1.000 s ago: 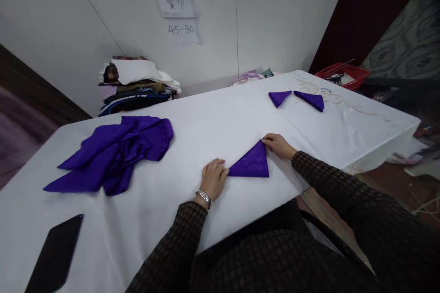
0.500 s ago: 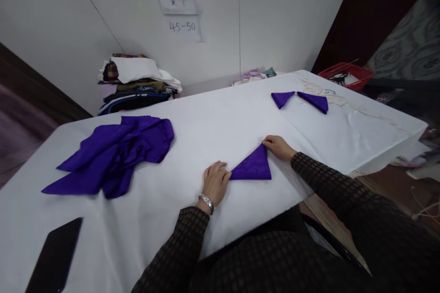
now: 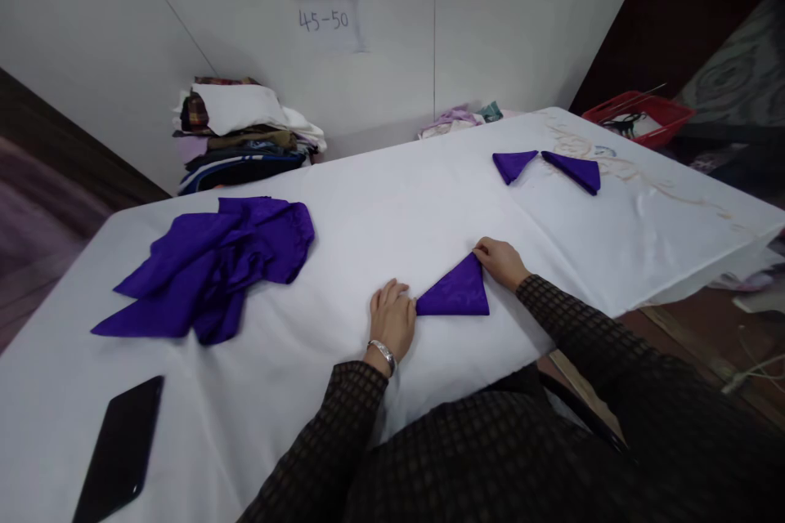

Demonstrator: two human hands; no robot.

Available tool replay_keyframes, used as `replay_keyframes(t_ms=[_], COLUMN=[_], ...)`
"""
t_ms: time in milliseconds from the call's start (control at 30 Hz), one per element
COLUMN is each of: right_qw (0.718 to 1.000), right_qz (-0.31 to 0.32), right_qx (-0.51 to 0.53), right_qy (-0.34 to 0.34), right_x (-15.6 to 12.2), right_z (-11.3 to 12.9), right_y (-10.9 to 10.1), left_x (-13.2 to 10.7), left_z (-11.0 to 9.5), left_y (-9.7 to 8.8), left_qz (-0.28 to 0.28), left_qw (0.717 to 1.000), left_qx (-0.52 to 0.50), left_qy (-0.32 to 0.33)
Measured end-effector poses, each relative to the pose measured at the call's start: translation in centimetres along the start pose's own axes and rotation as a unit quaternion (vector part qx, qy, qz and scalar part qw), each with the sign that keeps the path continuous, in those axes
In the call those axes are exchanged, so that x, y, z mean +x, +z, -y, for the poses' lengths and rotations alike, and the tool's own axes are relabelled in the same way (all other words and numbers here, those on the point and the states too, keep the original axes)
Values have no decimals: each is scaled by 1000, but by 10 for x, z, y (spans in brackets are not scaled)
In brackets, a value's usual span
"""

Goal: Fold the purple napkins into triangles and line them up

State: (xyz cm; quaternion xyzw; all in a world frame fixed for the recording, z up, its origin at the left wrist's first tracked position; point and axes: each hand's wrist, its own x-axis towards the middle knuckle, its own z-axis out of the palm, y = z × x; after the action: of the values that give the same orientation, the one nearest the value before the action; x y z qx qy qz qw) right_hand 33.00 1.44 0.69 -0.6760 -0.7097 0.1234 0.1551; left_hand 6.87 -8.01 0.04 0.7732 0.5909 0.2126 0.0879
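Observation:
A purple napkin folded into a triangle [image 3: 457,296] lies flat near the front edge of the white table [image 3: 380,204]. My left hand [image 3: 392,317] presses its left corner, fingers curled onto the cloth. My right hand [image 3: 503,261] pinches the top corner of the same triangle. A loose heap of purple napkins [image 3: 214,261] lies to the left. Two folded purple triangles [image 3: 513,164] [image 3: 576,172] rest at the far right of the table.
A black phone [image 3: 123,449] lies at the near left of the table. A pile of folded clothes [image 3: 239,135] sits by the wall behind, with small fabric pieces [image 3: 457,118] at the back edge. A red basket [image 3: 638,110] stands beyond the table's right end.
The view has shifted slightly, so things sit lower left of before. Both hands stay on the triangle's corners; the napkin has not visibly changed shape.

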Motion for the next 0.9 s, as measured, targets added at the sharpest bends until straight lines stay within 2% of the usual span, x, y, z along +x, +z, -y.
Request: replay_keyframes(t_ms=[233, 500, 900], right_qw=[999, 999, 999], right_qz=[20, 20, 28], right_qx=[15, 5, -13], right_qy=[30, 48, 8], right_x=[3, 3, -3], right_z=[1, 3, 0], right_y=[-3, -4, -2], left_x=[0, -1, -2], left_z=[-3, 0, 2], left_y=[-1, -2, -5], left_qz=[-9, -16, -23], left_qw=[1000, 1000, 997], left_qx=[17, -9, -25], left_qy=[0, -22, -71])
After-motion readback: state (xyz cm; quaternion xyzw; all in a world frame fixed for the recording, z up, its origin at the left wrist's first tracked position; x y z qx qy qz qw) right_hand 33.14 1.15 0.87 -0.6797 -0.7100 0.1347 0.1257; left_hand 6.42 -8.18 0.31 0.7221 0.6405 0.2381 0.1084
